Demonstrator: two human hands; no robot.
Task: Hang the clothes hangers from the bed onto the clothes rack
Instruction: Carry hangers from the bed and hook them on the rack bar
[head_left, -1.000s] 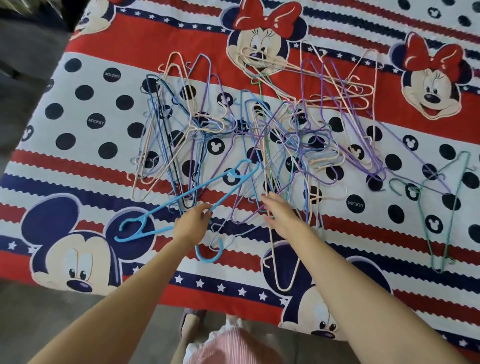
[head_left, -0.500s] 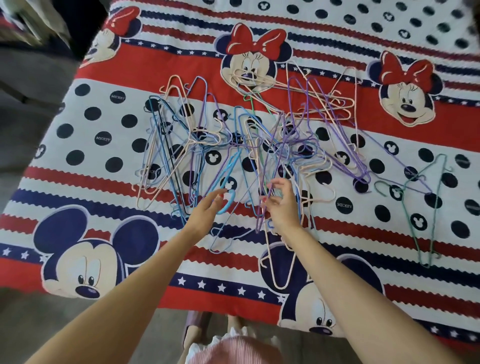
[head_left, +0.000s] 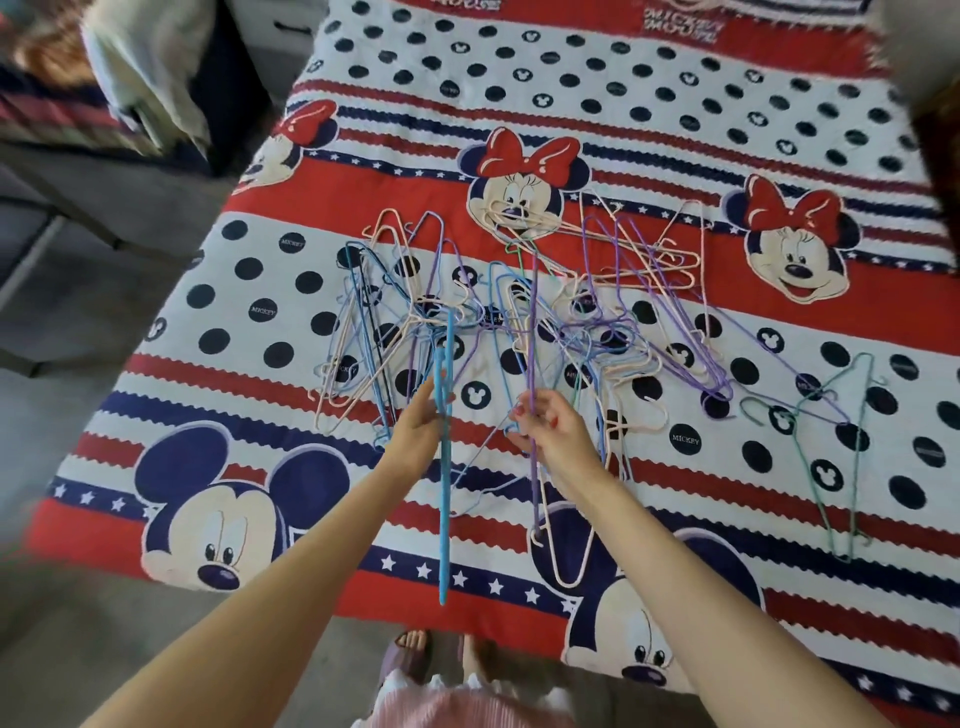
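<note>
While each hand pinches 1 hanger edge-on to free it, left hand (head_left: 421, 426) holds blue hanger (head_left: 443, 499), right hand (head_left: 550, 431) purple hanger (head_left: 533, 364); pile (head_left: 519, 322) on bed (head_left: 675, 104) at 12 o'clock.

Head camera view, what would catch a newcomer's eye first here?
A tangled pile of wire hangers in pastel colours sprawls across the middle of the Mickey and Minnie bedspread. In front of it, the left hand holds a bright blue hanger edge-on, and the right hand pinches a purple hanger.
</note>
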